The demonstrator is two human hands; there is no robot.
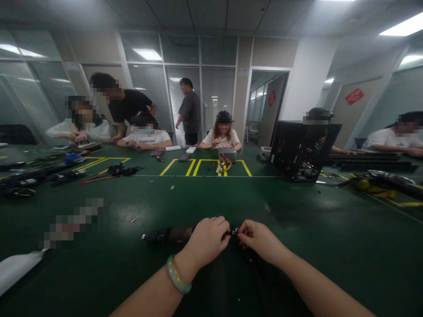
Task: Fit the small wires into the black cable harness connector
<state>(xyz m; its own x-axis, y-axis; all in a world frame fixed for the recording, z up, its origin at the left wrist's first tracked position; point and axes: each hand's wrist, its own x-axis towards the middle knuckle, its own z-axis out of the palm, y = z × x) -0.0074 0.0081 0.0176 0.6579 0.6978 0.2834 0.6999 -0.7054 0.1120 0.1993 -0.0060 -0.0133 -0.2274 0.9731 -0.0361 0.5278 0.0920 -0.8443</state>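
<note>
A dark cylindrical tool (176, 234) with ringed sections and a bright metal tip lies across the table in front of me, its tip to the left. My left hand (211, 235) is closed over its right end, fingers curled. Close beside it, my right hand (253, 237) pinches a small dark piece at that end. A little shiny metal part (234, 232) shows between the two sets of fingertips. Something dark, perhaps a cord or strap, runs down below my right hand; its outline fades into the table.
A black computer case (302, 152) stands at the right. Cables and dark parts (112, 171) lie left, and a black-and-yellow bundle (383, 185) lies far right. Opposite, a seated person (223, 134) works at a grey box with coloured wires (227, 155). Another arm's white sleeve (20, 268) enters at left.
</note>
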